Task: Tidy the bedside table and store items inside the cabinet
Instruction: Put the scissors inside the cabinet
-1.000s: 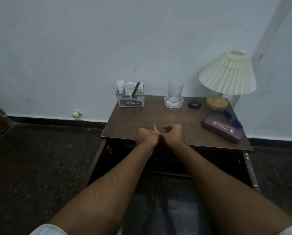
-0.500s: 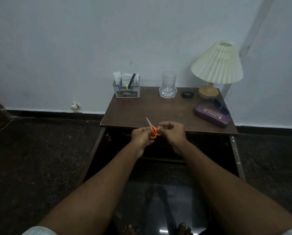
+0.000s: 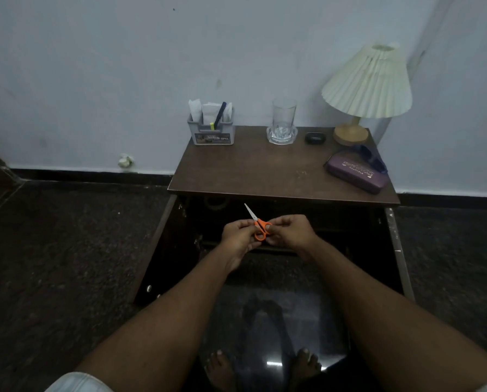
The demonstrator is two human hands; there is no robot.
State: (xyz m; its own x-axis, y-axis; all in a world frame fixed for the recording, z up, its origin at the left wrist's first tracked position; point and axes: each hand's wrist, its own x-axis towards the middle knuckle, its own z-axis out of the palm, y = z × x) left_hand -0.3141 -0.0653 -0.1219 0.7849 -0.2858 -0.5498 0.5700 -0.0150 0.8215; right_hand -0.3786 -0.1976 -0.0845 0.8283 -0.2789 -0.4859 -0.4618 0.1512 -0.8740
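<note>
Two hands, left hand (image 3: 238, 236) and right hand (image 3: 292, 232), pinch one scissors (image 3: 258, 223)

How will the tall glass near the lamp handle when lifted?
The glass looks smooth and clear: probably slippery and breakable. Tall and narrow, it may tip if nudged. It stands in a clear dish, which might shift.

Dim, cool light lies evenly over the wall (image 3: 123, 66) and the tabletop (image 3: 250, 171), with a bluish cast and only faint, soft shadows. The open cabinet (image 3: 350, 233) sinks to near black, its inside unreadable. A small white glare sits on the glossy floor (image 3: 265, 321) near the bottom edge. The orange scissors (image 3: 260, 226) read sharp at centre. Wide-angle distortion bends the frame's edges, and the dark areas look grainy.
</note>
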